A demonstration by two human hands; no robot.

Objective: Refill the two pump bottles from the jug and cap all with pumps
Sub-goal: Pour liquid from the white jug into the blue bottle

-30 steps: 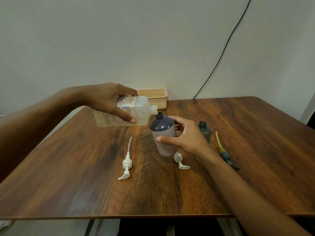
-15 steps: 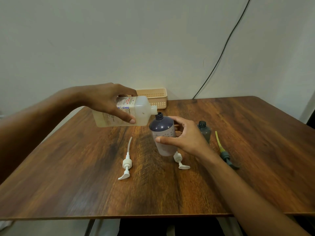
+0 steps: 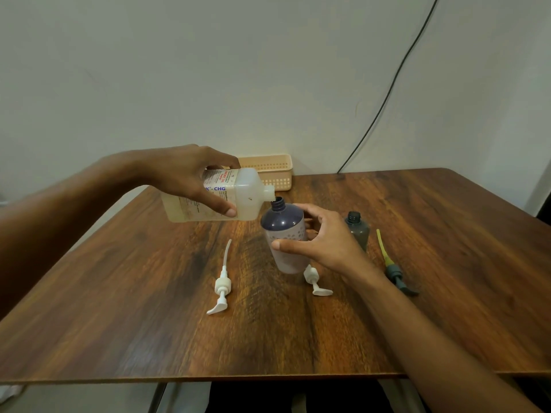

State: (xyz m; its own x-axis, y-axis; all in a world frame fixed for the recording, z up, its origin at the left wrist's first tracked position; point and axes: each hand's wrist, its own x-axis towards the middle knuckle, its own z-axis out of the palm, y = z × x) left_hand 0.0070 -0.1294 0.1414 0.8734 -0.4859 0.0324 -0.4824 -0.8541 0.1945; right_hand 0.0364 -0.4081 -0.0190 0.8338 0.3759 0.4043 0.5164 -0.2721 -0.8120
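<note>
My left hand (image 3: 190,177) grips a translucent jug (image 3: 241,198) tipped on its side, its spout just above the open neck of a dark purple bottle (image 3: 284,234). My right hand (image 3: 325,242) wraps round that bottle, which stands upright on the table. A smaller grey bottle (image 3: 357,231), uncapped, stands to the right behind my right hand. Three pumps lie on the table: a white one (image 3: 222,286) at the left, a white one (image 3: 316,281) at the purple bottle's foot, and a grey one with a yellow tube (image 3: 392,268) at the right.
The wooden table (image 3: 298,338) runs to a near edge at the bottom of the view. A beige perforated basket (image 3: 272,171) stands at the back against the wall. A black cable (image 3: 387,93) hangs down the wall to the table's far edge.
</note>
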